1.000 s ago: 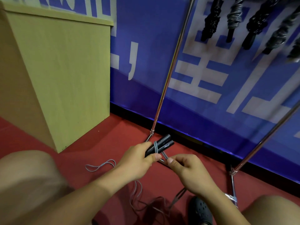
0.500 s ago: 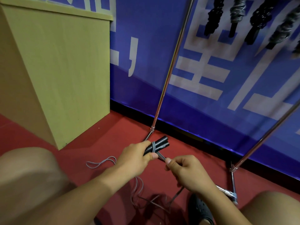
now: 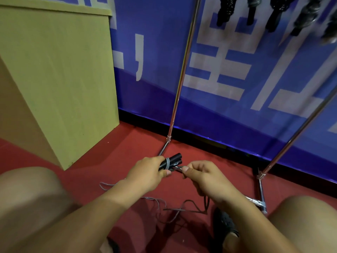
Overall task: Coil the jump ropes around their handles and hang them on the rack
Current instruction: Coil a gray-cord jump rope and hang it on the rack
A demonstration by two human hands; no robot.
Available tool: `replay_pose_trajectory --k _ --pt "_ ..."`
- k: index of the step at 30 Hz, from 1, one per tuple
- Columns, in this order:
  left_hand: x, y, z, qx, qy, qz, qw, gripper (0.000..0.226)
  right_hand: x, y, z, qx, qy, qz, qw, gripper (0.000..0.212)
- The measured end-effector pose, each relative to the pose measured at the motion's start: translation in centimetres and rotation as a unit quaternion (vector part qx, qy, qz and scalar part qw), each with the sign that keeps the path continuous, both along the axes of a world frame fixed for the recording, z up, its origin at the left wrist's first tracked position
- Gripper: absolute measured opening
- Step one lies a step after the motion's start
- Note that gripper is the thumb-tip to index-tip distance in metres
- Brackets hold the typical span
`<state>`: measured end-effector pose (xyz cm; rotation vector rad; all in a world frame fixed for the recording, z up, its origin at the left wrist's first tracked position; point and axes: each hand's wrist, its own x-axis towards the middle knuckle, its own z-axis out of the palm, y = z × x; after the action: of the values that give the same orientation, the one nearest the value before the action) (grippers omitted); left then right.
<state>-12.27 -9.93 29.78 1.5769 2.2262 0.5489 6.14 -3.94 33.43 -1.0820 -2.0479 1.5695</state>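
My left hand (image 3: 147, 173) grips two black jump rope handles (image 3: 173, 160) held side by side, their ends pointing up and to the right. A few turns of grey rope (image 3: 167, 164) circle the handles by my fingers. My right hand (image 3: 202, 177) pinches the rope just right of the handles, thumb on top. The loose rope (image 3: 158, 202) trails in loops on the red floor below my hands. Several coiled jump ropes (image 3: 226, 10) hang at the top right of the metal rack (image 3: 179, 79).
A tall light-wood cabinet (image 3: 60, 70) stands to the left against the blue banner wall (image 3: 228, 70). The rack's base bar (image 3: 261, 194) lies on the floor at right. My bare knees fill the lower corners, and a dark shoe (image 3: 226, 223) sits beneath my right wrist.
My right hand has drawn the rope round the handles, adding to the wrap, and now sits closer to the handles. Less loose rope lies on the floor.
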Motion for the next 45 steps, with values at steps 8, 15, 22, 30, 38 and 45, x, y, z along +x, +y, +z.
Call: replay_pose_trajectory --k 8,15,22,30,38,45 --pt "2.3 -1.1 2.1 -0.041 0.012 -0.168 0.985 0.021 0.6 0.5 0.2 -0.026 0.056 -0.018 0.998 0.029" --pt "1.8 -2.0 3.0 0.011 0.016 -0.223 0.975 0.029 0.9 1.1 0.1 -0.03 0.07 -0.017 0.997 0.031" --pt "2.0 -3.1 3.7 0.026 0.042 -0.28 0.959 0.02 1.2 2.3 0.3 0.152 -0.048 0.001 0.987 0.028" --pt "2.9 -4.0 3.4 0.079 -0.006 -0.299 0.951 0.031 1.6 2.5 0.4 0.037 0.018 -0.004 0.999 0.015" --pt "3.2 -4.2 4.1 0.084 -0.365 -0.246 0.894 0.03 1.3 2.7 -1.0 0.016 -0.005 0.025 1.0 0.01" --pt "2.3 -3.6 5.0 0.109 -0.543 -0.23 0.8 0.05 0.3 2.0 -1.0 0.005 0.021 0.009 1.0 0.045"
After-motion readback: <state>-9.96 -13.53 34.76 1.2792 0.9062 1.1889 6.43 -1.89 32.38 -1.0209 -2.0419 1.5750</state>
